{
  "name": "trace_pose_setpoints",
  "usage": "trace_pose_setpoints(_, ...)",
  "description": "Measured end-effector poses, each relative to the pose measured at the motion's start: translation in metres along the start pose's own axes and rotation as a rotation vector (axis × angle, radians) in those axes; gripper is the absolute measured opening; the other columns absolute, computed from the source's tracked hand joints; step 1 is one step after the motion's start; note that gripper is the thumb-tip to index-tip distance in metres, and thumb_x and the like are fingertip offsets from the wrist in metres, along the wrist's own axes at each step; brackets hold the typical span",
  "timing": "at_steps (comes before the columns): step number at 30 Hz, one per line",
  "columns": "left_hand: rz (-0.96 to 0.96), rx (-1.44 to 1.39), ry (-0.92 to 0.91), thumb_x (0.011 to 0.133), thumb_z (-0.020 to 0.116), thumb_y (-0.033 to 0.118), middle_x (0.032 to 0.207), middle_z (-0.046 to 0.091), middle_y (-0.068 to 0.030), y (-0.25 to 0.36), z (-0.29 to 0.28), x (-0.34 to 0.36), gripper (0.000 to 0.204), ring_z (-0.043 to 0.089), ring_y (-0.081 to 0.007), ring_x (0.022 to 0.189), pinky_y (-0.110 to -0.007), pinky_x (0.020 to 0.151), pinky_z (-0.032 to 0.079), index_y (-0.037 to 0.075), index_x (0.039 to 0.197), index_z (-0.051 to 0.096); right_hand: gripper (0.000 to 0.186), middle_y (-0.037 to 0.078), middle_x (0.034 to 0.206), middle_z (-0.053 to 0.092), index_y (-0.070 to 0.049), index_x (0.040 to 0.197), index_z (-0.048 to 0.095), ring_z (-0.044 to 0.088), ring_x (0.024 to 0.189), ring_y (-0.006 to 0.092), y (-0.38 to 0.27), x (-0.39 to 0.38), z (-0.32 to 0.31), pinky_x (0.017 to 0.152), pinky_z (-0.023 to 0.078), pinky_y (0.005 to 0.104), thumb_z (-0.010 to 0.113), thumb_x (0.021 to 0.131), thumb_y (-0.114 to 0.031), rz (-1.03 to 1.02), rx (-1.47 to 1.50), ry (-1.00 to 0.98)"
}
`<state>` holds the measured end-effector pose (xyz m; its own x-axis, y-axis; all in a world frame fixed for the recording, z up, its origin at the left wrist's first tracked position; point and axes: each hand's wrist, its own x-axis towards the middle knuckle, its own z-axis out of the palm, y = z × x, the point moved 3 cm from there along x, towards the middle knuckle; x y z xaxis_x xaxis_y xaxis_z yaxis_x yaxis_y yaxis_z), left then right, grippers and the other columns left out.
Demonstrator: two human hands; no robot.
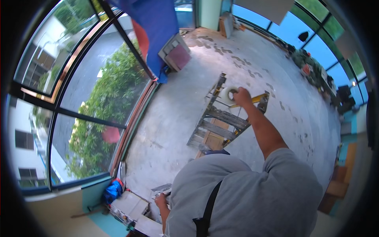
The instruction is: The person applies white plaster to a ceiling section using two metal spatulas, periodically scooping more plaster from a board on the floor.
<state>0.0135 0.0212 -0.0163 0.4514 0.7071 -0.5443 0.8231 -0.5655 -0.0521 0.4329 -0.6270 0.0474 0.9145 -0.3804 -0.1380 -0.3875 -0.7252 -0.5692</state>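
Above paint-spattered wooden stepladder (221,122): right hand (241,96) grips white tape roll (228,94), light, stiff, held through core; left hand (160,200) grasps small metallic object (164,189).

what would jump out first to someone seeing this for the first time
The right hand stretches out at the centre, gripping a roll of white tape above a worn wooden stepladder on the concrete floor. The left hand sits low by the person's grey shirt, holding something small and metallic that is hard to make out. Curved windows on the left show green trees.
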Motion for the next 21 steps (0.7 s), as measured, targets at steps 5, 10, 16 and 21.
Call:
trace_pose_setpoints(5,0.151,-0.04,0.012,0.08,0.057,0.037,0.105,0.063,-0.0326,0.115,0.047,-0.008,0.052,0.061,-0.0433,0.1,-0.046,0.091,0.045,-0.012,0.096,0.066,0.029,0.026,0.093,0.067,0.002,0.088,0.068,0.065,0.092,0.0378,0.152,0.036,-0.159,0.08,0.052,0.0449,0.058,0.078,-0.023,0.255,-0.284,0.227)
trace_pose_setpoints(10,0.351,-0.104,0.124,0.077,0.06,0.033,0.097,0.064,-0.032,0.13,0.052,0.031,0.048,0.062,-0.0447,0.094,-0.046,0.088,0.046,-0.013,0.09,0.065,0.032,0.025,0.09,0.068,0.002,0.085,0.07,0.067,0.085,0.037,0.188,0.037,-0.171,0.076,0.053,0.0449,0.055,0.082,-0.026,0.431,-0.358,-0.091)
trace_pose_setpoints(16,0.166,-0.363,0.173,0.081,0.067,0.043,0.116,0.056,-0.0255,0.154,0.037,0.022,0.056,0.055,-0.0379,0.109,-0.042,0.095,0.045,-0.007,0.107,0.06,0.024,0.011,0.081,0.07,-0.012,0.08,0.07,0.067,0.077,0.0277,0.301,0.07,-0.153,0.081,0.049,0.0504,0.054,0.086,-0.029,-0.388,-0.776,-0.274)
trace_pose_setpoints(21,0.189,-0.65,0.215,0.078,0.067,0.052,0.11,0.058,-0.0252,0.159,0.033,0.026,0.057,0.055,-0.0376,0.107,-0.042,0.095,0.045,0.0,0.101,0.065,0.074,0.03,0.139,0.041,0.007,0.139,0.035,0.04,0.129,0.0424,0.255,0.124,-0.157,0.11,0.034,0.0429,0.067,0.08,-0.026,0.014,-0.372,0.279)
